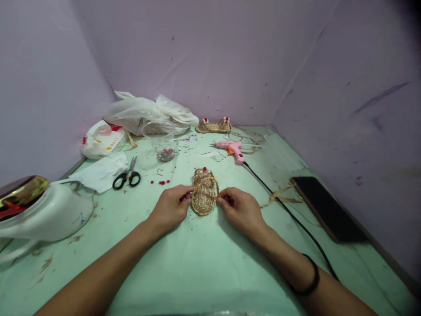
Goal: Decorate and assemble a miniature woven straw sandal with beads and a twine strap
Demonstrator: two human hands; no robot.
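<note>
A small woven straw piece, shaped like a slipper sole (pixel 204 204), lies on the table between my hands. A red bead (pixel 204 169) with white ones beside it sits at its far end. My left hand (pixel 171 204) is closed in a pinch at the piece's left edge. On the other side, my right hand (pixel 241 208) pinches the end of a braided straw cord (pixel 217 186), which loops over the top of the piece. Whether the left fingers grip the cord as well is hidden.
Beyond lie a pink glue gun (pixel 232 148) with a black cable, black-handled scissors (pixel 126 176), loose red beads (pixel 162 182) and a clear bead cup (pixel 165 153). A beaded straw piece (pixel 213 127) stands by the wall. A phone (pixel 329 210) is right; a white pitcher-like container (pixel 66 213) left.
</note>
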